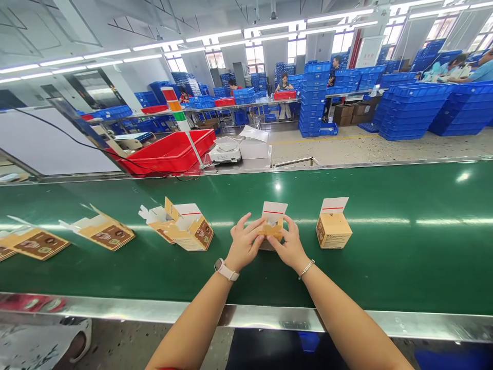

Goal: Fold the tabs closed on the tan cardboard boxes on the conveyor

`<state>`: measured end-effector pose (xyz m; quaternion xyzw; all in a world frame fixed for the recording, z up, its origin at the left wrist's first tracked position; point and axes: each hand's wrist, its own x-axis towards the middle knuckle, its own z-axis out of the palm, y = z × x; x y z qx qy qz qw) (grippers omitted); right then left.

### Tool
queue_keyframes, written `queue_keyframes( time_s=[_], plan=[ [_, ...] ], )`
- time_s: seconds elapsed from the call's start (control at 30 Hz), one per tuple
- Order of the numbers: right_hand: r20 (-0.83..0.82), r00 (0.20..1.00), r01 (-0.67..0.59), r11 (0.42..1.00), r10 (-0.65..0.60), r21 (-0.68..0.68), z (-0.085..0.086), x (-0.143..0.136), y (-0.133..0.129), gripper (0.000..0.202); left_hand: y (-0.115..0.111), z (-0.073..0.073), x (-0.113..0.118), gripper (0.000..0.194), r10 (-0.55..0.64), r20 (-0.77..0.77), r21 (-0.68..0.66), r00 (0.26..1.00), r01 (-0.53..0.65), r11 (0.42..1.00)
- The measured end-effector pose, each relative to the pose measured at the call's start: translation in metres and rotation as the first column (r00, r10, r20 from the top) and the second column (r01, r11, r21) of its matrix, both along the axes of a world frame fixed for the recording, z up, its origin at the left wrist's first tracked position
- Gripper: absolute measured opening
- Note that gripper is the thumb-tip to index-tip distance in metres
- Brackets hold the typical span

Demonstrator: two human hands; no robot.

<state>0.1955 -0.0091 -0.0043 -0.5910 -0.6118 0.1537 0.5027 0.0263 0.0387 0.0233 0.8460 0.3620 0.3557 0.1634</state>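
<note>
Pinches one open box [272, 229] between left hand [244, 244] and right hand [288, 247], midway across the green belt [408, 270], with backs up and both forearms stretched forward, converging. Has one spare box [335, 231] apart at right, five boxes [192, 237] at left, two overlapping. Faces one tub [165, 163] and one scale [225, 155] beyond.

Has on the conveyor belt [269, 288] a carton [272, 229] between left hand [243, 245] and right hand [289, 247], a second carton [334, 231] to the right, a row of cartons [188, 239] to the left; faces, beyond, a tub [165, 163] left of a scale [224, 154], stacked crates [313, 103] farther back.
</note>
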Motion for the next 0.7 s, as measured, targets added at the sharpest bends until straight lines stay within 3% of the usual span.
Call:
queue_keyframes(
  time_s=[0.07, 0.17, 0.27, 0.33, 0.37, 0.47, 0.53, 0.6, 0.7],
  plan=[
    [-0.072, 0.997, -0.017, 0.999, 0.02, 0.046, 0.002, 0.001, 0.001, 0.035, 0.003, 0.004, 0.009, 0.032, -0.04, 0.007, -0.001, 0.999, 0.04, 0.999],
    [-0.217, 0.975, -0.022, 0.994, 0.044, 0.106, 0.003, 0.0, 0.003, 0.039, 0.005, 0.003, 0.024, 0.032, -0.071, 0.141, -0.083, 0.987, 0.084, 0.993],
    [-0.382, 0.924, 0.054, 0.995, -0.017, 0.085, 0.002, -0.003, 0.005, 0.032, 0.006, 0.001, 0.037, 0.028, 0.038, 0.305, -0.209, 0.952, 0.028, 0.978],
    [-0.5, 0.86, 0.115, 0.993, -0.106, -0.012, 0.0, -0.005, 0.008, 0.03, 0.005, 0.002, 0.044, 0.018, 0.17, 0.382, -0.335, 0.909, -0.036, 0.942],
    [-0.551, 0.821, 0.132, 0.989, -0.149, -0.07, 0.0, -0.006, 0.009, 0.034, 0.005, 0.003, 0.047, 0.016, 0.23, 0.41, -0.399, 0.882, -0.054, 0.915],
    [-0.648, 0.724, 0.138, 0.97, -0.237, -0.2, 0.0, -0.008, 0.013, 0.05, 0.004, 0.005, 0.055, 0.034, 0.377, 0.463, -0.553, 0.802, -0.071, 0.83],
    [-0.682, 0.684, 0.127, 0.963, -0.258, -0.238, 0.004, -0.009, 0.013, 0.049, 0.003, 0.005, 0.059, 0.04, 0.45, 0.486, -0.638, 0.75, -0.047, 0.768],
    [-0.724, 0.649, 0.08, 0.967, -0.234, -0.242, 0.01, -0.006, 0.012, 0.044, 0.003, 0.007, 0.063, 0.039, 0.478, 0.505, -0.733, 0.718, 0.065, 0.677],
    [-0.773, 0.618, -0.054, 0.973, -0.144, -0.224, 0.021, 0.003, 0.009, 0.038, 0.003, 0.01, 0.068, 0.031, 0.424, 0.535, -0.807, 0.73, 0.295, 0.511]
  ],
)
